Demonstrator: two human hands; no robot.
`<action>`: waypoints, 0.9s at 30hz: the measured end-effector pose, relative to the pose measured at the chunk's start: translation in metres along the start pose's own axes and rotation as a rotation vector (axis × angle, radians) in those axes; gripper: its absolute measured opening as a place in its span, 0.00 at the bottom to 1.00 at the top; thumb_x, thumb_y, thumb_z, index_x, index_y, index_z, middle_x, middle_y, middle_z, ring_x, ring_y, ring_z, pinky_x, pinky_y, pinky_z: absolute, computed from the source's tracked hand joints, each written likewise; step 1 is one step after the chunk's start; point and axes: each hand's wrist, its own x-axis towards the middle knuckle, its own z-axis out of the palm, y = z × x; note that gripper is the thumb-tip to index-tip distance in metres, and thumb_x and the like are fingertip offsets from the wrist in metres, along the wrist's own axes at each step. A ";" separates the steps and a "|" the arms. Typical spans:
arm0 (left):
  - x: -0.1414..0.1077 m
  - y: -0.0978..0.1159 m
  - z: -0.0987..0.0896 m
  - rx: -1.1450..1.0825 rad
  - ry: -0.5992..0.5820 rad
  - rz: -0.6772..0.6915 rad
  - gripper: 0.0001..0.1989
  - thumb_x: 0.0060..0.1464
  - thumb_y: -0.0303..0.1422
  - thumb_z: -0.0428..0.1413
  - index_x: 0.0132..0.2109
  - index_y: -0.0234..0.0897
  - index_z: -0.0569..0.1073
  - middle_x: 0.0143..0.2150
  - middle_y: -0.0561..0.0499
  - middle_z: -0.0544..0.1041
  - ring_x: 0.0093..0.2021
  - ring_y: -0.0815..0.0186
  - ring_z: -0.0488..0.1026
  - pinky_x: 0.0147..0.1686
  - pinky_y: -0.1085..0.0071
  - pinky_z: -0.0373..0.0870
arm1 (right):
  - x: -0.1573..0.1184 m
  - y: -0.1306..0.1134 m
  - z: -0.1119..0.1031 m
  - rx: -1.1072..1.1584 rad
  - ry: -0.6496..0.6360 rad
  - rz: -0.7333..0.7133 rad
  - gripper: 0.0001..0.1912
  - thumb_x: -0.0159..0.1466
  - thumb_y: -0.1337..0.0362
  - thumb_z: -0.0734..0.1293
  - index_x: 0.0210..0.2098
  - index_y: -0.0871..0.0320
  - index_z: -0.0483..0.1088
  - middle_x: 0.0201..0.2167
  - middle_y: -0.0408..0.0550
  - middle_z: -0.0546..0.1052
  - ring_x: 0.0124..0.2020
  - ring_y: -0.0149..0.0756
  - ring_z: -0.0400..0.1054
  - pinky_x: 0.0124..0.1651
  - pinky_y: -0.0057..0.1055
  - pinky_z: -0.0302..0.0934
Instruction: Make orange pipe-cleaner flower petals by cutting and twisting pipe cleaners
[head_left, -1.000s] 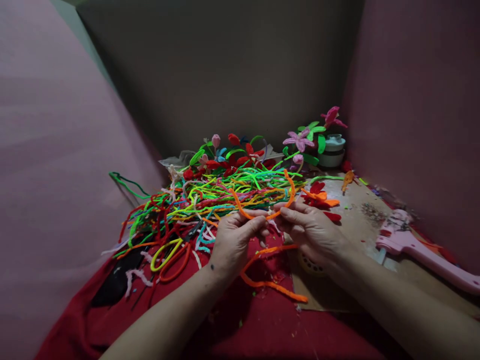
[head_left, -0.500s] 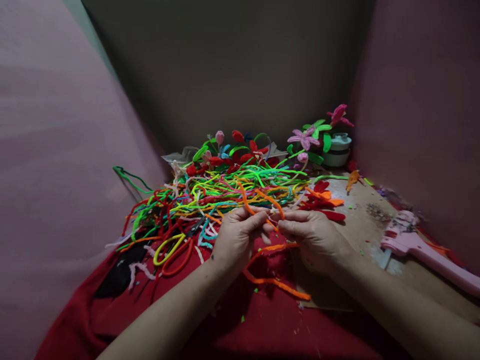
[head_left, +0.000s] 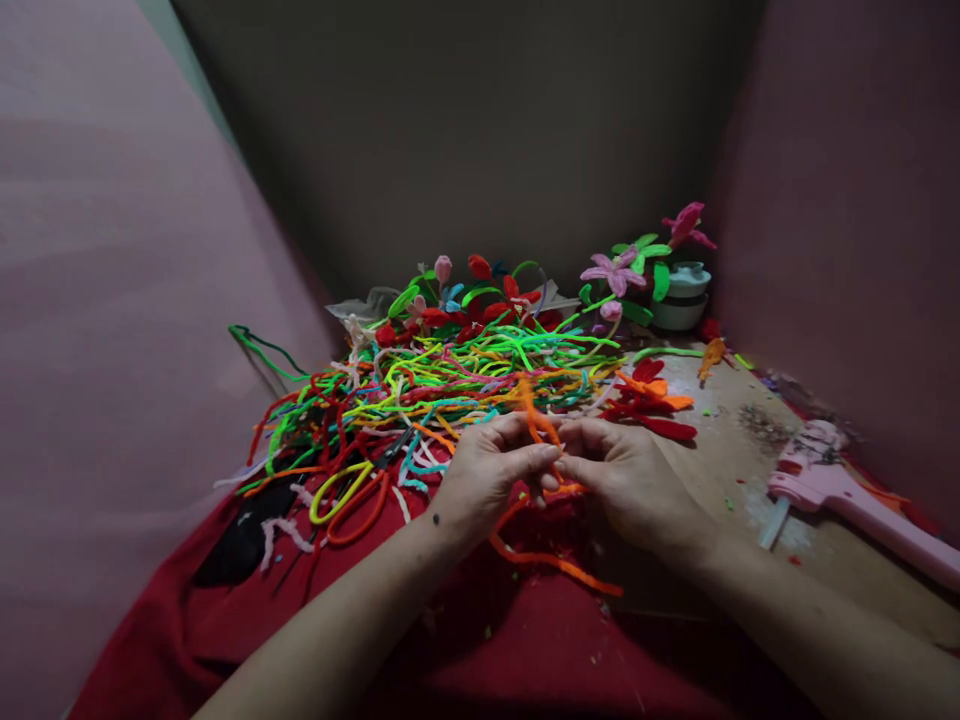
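Between my two hands is an orange pipe cleaner (head_left: 537, 415), its fuzzy ends rising close together above my fingers. My left hand (head_left: 487, 475) pinches it between thumb and fingers. From the other side, my right hand (head_left: 626, 480) pinches the same piece, its fingertips almost touching the left ones. Below the hands, a second bent orange pipe cleaner (head_left: 555, 568) rests on the red cloth (head_left: 480, 640). Behind them lies a heap of many-coloured pipe cleaners (head_left: 450, 380).
A pink glue gun (head_left: 840, 490) lies on a cardboard sheet (head_left: 720, 470) at the right. Red and orange petals (head_left: 651, 405) sit beyond my right hand. Finished pipe-cleaner flowers (head_left: 615, 272) stand by a pale blue container (head_left: 681, 298). Scissors with yellow and red handles (head_left: 360, 510) lie left.
My hands have come closer together. The raised ends of the orange pipe cleaner, earlier apart, now stand against each other. The view has shifted slightly.
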 end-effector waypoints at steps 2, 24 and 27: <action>0.000 0.000 0.000 0.029 0.014 -0.013 0.10 0.45 0.28 0.59 0.38 0.30 0.75 0.25 0.50 0.74 0.21 0.72 0.69 0.19 0.78 0.67 | -0.001 -0.001 0.001 -0.083 0.036 -0.023 0.06 0.54 0.65 0.67 0.32 0.59 0.68 0.26 0.43 0.72 0.26 0.30 0.64 0.31 0.28 0.58; -0.002 -0.001 0.002 -0.022 0.232 0.084 0.07 0.46 0.31 0.60 0.32 0.30 0.75 0.19 0.54 0.70 0.17 0.76 0.63 0.17 0.81 0.59 | -0.003 -0.010 0.000 -0.101 -0.084 0.125 0.10 0.56 0.63 0.64 0.19 0.57 0.63 0.17 0.41 0.66 0.19 0.28 0.56 0.23 0.27 0.50; -0.002 0.000 0.001 -0.018 0.220 0.005 0.09 0.46 0.34 0.60 0.28 0.30 0.74 0.16 0.55 0.68 0.15 0.76 0.62 0.15 0.80 0.57 | -0.006 -0.015 0.000 -0.374 -0.058 -0.120 0.08 0.55 0.67 0.64 0.19 0.54 0.66 0.20 0.44 0.69 0.24 0.34 0.60 0.29 0.31 0.52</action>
